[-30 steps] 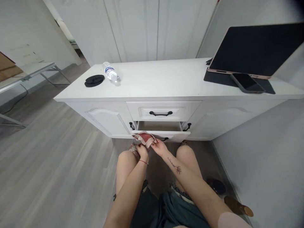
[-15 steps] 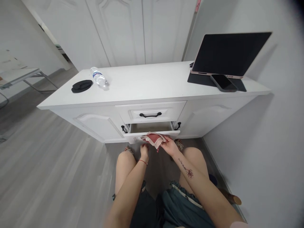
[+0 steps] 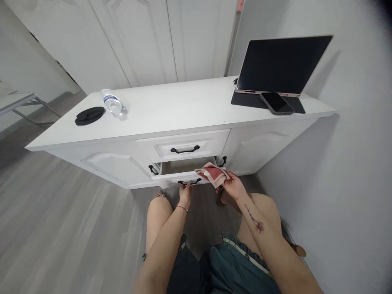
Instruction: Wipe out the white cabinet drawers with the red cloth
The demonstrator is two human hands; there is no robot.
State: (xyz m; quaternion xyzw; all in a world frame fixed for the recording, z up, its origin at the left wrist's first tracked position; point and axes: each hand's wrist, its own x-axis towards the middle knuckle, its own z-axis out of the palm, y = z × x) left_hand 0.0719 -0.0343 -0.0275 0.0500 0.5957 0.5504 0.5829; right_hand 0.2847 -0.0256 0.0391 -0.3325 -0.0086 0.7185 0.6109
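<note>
I sit low in front of a white cabinet [image 3: 101,163]. Its lower drawer [image 3: 171,178] is pulled partly out. My left hand [image 3: 185,193] reaches up with its fingers curled on the drawer's black handle [image 3: 189,182]. My right hand [image 3: 232,185] pinches a small red and beige cloth [image 3: 213,173] beside the drawer's right end, just in front of the opening. The upper drawer [image 3: 183,148] is closed.
On the cabinet top lie a water bottle [image 3: 112,103] on its side, a black round lid [image 3: 89,115], a propped tablet [image 3: 280,65] and a phone [image 3: 277,102] on a dark mat. A wall stands close on the right. Grey wood floor stretches to the left.
My left hand let go of the cloth and moved to the lower drawer's handle. My right hand carried the cloth to the right. The view swung rightward.
</note>
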